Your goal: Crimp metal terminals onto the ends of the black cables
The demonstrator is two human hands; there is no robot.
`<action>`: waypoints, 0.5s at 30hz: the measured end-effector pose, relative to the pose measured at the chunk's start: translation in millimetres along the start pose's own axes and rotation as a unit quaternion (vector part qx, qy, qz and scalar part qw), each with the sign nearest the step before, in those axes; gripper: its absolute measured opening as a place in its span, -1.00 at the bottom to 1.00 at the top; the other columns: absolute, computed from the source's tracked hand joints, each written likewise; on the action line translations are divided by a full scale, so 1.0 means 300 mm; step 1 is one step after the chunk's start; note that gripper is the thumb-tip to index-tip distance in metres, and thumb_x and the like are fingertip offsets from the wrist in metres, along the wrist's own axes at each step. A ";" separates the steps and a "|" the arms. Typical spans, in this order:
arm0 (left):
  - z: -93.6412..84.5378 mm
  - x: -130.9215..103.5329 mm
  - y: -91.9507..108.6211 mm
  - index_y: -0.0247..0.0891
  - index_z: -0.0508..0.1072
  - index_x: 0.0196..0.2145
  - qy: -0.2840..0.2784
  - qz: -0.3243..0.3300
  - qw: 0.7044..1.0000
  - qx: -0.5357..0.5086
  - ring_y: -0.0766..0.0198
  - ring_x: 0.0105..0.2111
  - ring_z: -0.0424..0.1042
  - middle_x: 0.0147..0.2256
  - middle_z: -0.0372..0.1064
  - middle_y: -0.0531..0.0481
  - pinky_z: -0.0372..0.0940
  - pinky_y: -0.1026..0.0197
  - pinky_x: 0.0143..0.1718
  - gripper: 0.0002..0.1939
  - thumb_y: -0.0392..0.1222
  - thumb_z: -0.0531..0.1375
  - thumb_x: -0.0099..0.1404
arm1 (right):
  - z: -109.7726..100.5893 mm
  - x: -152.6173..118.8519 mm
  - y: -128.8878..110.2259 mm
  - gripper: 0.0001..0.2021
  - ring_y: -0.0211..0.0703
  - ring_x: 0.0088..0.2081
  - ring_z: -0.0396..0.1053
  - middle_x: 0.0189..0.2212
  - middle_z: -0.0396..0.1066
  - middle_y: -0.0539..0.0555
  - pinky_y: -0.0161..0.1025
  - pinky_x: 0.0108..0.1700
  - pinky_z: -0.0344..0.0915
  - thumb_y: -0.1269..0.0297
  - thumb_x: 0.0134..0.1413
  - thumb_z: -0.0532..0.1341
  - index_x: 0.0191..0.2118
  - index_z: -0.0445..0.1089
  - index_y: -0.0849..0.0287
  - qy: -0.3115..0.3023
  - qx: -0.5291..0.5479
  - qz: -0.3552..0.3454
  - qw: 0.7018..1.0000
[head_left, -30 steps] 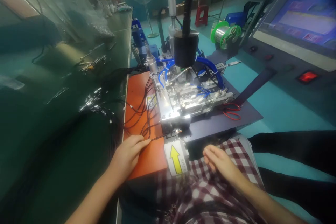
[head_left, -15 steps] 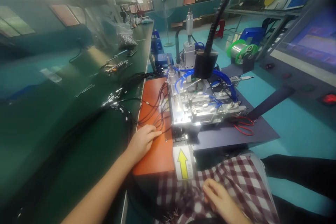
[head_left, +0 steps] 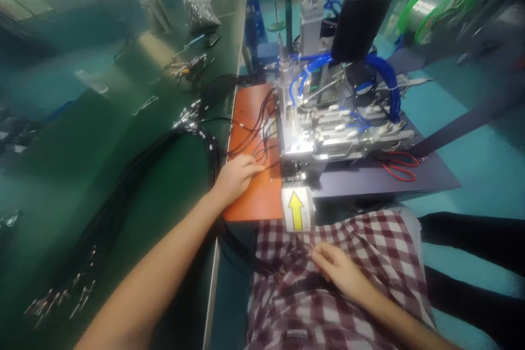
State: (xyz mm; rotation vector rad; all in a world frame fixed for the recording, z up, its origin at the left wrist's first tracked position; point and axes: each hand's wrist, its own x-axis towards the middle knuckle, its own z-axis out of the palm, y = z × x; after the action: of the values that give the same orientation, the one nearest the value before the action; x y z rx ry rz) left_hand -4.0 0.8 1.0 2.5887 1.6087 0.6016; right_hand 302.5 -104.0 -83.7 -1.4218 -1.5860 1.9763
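Head view: my left hand rests on the orange board, fingers narrowed on one black cable, which runs from my fingertips to the edge of the machine just right of them. My right hand is curled narrow over the checked cloth — whether it grips anything, I cannot tell.

Progress, in my judgement: partway. One cable is placed at the machine; whether its end is finished is hidden. Several more lie on the board beyond my left hand, and a large bundle lies on the bench left of it, seemingly left to handle.

Count: one machine, one arrow label between my hands, one orange board; cables — too many and too blurred to number.
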 end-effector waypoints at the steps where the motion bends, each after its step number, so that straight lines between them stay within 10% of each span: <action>1: 0.006 0.000 -0.002 -0.22 0.54 -0.18 -0.002 -0.006 1.000 -0.002 0.23 -0.22 0.35 -0.25 0.38 -0.08 0.29 0.18 -0.18 -0.70 -0.33 0.00 0.35 | 0.005 -0.001 -0.012 -0.69 -0.31 -0.59 0.15 -0.56 0.29 -0.05 -0.33 -0.50 0.10 0.03 0.17 0.06 -0.46 0.18 0.14 -0.009 -0.012 0.002 1.000; 15: 0.012 0.037 0.018 -0.33 0.42 -0.23 -0.011 -0.040 0.999 0.000 0.19 -0.23 0.34 -0.28 0.39 -0.09 0.25 0.15 -0.17 -0.82 -0.33 0.03 0.33 | 0.138 0.058 -0.090 -0.75 0.04 -0.07 0.38 -0.12 0.45 0.17 -0.05 0.04 0.20 0.30 0.15 0.07 -0.11 0.42 0.17 -0.107 -0.197 -0.071 0.972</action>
State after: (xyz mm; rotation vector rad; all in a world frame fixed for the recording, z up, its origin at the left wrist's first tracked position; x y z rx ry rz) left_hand 6.1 8.6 2.4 2.5080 1.6961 0.5641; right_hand 251.3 -107.3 -72.5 -1.2026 -2.2088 1.8527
